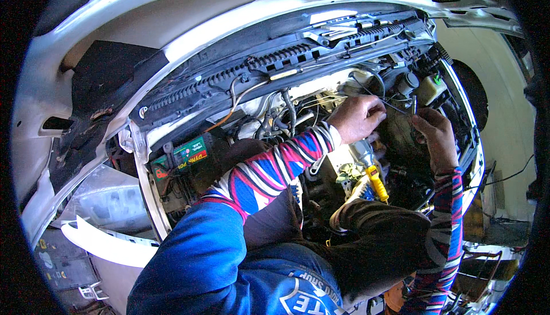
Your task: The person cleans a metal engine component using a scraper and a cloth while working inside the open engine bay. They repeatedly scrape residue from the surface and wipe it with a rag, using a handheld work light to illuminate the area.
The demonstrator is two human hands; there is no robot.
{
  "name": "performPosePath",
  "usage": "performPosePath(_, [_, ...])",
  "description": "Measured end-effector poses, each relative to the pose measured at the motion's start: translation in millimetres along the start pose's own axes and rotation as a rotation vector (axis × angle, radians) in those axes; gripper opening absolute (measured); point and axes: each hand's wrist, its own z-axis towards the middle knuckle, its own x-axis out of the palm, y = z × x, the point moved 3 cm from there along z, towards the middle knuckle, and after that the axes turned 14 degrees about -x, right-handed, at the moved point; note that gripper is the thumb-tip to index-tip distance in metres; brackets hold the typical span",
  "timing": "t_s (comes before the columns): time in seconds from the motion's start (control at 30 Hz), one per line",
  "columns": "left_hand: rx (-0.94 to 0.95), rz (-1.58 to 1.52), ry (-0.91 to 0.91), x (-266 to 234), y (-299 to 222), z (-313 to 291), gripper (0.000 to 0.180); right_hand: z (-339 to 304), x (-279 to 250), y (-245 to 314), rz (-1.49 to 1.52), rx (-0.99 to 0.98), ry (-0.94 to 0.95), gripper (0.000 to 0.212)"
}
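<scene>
Over the engine bay, my left hand (356, 119) is closed, thumb and fingers pinched together. A thin dark strand (395, 107) runs from beside its fingertips toward my other hand; whether the left fingers grip it I cannot tell. My right hand (438, 137) is closed, with a slim silver metal piece (413, 105) standing upright from its thumb and fingertips. The two hands are a short way apart, near a round dark canister (407, 83) and a pale reservoir (431, 90) with a green cap. Below them rests a yellow-handled tool (377, 184).
A green and black car battery (184, 157) sits at the left of the bay. The raised hood (137, 14) arches overhead. My knees are over the engine. Hoses and an orange wire (228, 114) cross behind my left arm; the right fender (492, 68) lies beyond the bay.
</scene>
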Motion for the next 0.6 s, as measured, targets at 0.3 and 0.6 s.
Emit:
performPosePath(0.3, [0.149, 0.162, -0.077, -4, -4, 0, 0.015, -5, -1, 4, 0.076, 0.104, -0.144, 0.015])
performPosePath(0.6, [0.069, 0.383, -0.403, -67, 21, 54, 0.017, -1, 6, 1, 0.135, 0.134, -0.135, 0.016])
